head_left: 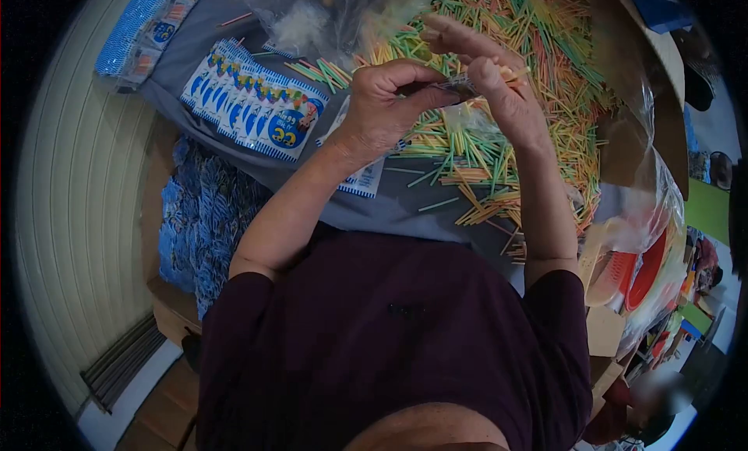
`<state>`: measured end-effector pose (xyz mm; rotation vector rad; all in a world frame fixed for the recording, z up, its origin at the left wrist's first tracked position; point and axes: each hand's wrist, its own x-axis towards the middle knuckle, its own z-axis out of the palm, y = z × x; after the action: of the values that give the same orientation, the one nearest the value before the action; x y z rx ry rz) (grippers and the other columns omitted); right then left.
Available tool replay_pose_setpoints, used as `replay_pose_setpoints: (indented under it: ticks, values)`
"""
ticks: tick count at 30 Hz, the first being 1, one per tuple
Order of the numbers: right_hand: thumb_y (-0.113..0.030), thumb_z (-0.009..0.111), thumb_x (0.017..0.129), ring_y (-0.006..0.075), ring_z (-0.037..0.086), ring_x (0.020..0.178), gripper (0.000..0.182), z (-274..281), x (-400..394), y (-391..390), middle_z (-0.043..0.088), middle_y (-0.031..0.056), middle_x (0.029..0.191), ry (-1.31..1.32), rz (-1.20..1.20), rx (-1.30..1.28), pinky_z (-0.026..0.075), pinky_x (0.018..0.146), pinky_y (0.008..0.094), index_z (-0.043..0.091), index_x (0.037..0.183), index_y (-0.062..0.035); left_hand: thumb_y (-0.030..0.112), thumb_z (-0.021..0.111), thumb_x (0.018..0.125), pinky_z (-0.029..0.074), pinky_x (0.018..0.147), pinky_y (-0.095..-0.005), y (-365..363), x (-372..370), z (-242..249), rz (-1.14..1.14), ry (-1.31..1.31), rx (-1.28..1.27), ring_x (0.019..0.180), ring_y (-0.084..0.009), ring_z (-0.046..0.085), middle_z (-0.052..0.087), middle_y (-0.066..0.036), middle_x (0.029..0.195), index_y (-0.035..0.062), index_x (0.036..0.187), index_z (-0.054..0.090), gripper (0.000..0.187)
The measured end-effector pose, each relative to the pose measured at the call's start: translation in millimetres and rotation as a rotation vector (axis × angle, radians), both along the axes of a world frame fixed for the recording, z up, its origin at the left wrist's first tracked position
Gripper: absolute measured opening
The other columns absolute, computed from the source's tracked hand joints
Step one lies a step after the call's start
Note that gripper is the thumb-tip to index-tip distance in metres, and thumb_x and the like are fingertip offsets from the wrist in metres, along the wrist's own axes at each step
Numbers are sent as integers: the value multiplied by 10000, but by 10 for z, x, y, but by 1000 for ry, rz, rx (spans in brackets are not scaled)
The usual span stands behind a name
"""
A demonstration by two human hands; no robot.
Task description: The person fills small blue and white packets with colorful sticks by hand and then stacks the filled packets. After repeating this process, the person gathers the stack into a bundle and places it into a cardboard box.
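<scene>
My left hand (pixel 389 100) is closed, thumb and forefinger pinching the edge of a small packet (pixel 461 85) that looks like the printed ones on the table. My right hand (pixel 506 93) is beside it at the packet's other end, fingers stretched forward and thumb raised. Short orange and yellow sticks (pixel 513 75) show in its palm, partly hidden by the thumb. Under both hands spreads a large heap of thin green, yellow and orange sticks (pixel 553 77). A fanned row of blue-and-white printed packets (pixel 253 100) lies left of my left hand, and another packet (pixel 362 178) lies beneath that forearm.
Clear plastic bags (pixel 304 22) lie at the back. A strip of blue packaging (pixel 136 42) is at the far left. Below the table's left side, a cardboard box holds many blue packets (pixel 206 209). Red baskets (pixel 647 272) and another person (pixel 635 412) are at the right.
</scene>
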<state>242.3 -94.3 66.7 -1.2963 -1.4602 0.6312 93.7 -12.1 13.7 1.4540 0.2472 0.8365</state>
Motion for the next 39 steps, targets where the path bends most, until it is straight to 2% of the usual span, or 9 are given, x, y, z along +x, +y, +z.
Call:
replay_pose_setpoints:
  ticks: [4,10,13,16,22,25,28,30,39]
  values:
    - [-763,462,851,276,551,1205,923,205,-32,37,578,152,1312,21,-60,20,399,1027,417,446,1434,-47,2,722,840,573,778,-238,27,8,58,-48,10,-113,851,-114,689,725,-86,891,-27,963,715,127]
    - [-251,493,1006,218,599,1067,427,-37,-87,-90,621,106,1239,-167,-74,68,487,889,325,518,1369,-28,-32,686,854,550,690,-249,31,-70,43,-3,-17,-78,788,-115,678,719,-88,889,-43,944,699,91]
    - [-220,473,1021,222,638,878,396,-231,-333,-89,680,112,1096,76,-130,38,510,813,325,514,1359,-17,3,728,818,522,697,-288,1,-195,55,124,49,444,831,-123,657,697,-94,879,-33,939,681,134]
    - [-227,471,1023,275,640,938,393,-187,-533,-66,660,152,1135,300,-136,4,497,857,359,517,1348,-10,-3,724,812,510,738,-281,-125,-442,-16,21,117,173,862,-125,646,690,-72,890,-25,1008,668,206]
    - [-346,532,991,300,438,1346,527,-175,-417,-116,509,157,1397,-362,-40,-2,331,1106,418,451,1429,-64,-54,640,856,501,774,-232,68,-1141,90,64,270,-95,853,-79,633,706,-54,962,-41,1050,662,196]
    - [-260,681,898,250,611,1071,455,-210,407,-39,620,145,1222,-289,-347,-47,501,883,373,598,1289,-43,-1,659,849,508,768,-281,369,-1476,13,155,458,-11,826,-152,654,701,-70,936,-48,1019,666,177]
    - [-321,602,922,254,663,757,334,-436,1566,187,672,228,931,-859,-721,19,510,628,403,718,1035,-29,101,708,764,457,802,-456,447,-1501,-269,508,791,824,879,-386,554,604,-141,912,0,990,669,251]
    - [-324,560,940,281,663,760,311,-289,1941,332,673,229,961,-1130,-702,-673,495,604,440,721,1019,-70,106,714,761,460,805,-439,300,-1332,-59,593,896,961,915,-355,549,586,-123,956,34,1026,662,279]
    - [-265,546,960,237,625,663,255,-656,2569,971,657,116,766,-1663,-616,-531,496,568,433,679,994,-51,170,724,740,498,734,-394,-225,-848,-66,348,799,1058,873,-286,561,562,-114,928,24,905,645,234]
